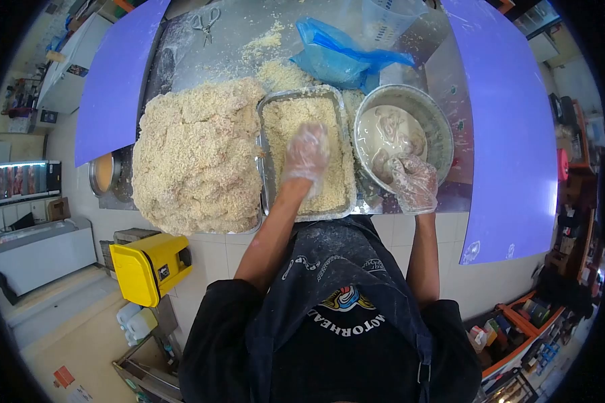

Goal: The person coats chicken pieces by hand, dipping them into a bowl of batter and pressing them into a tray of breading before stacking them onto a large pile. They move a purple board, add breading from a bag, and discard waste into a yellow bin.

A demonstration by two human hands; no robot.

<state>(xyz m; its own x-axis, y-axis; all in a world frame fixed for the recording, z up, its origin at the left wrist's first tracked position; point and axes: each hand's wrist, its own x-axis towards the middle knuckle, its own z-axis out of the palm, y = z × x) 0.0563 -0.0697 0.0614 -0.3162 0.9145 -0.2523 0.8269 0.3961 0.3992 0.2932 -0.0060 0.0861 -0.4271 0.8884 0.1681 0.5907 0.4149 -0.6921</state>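
Note:
My left hand (307, 153), in a clear plastic glove, is over the pale crumbs (296, 114) in a rectangular metal tray (348, 161); motion blurs its fingers. My right hand (413, 183), also gloved and wet with batter, reaches over the near rim of a round metal bowl (442, 127). Its fingers are curled together at the whitish batter (376, 131), against wet pieces in it; what they hold is hidden. Left of the tray rises a large heap of crumb-coated pieces (195, 154).
Behind the tray lie a blue plastic bag (336, 57), scattered crumbs and scissors (206, 27). A clear perforated basket (390, 20) stands at the back. Purple panels (117, 80) flank the metal table (181, 67) on both sides. A yellow bin (148, 265) is on the floor at left.

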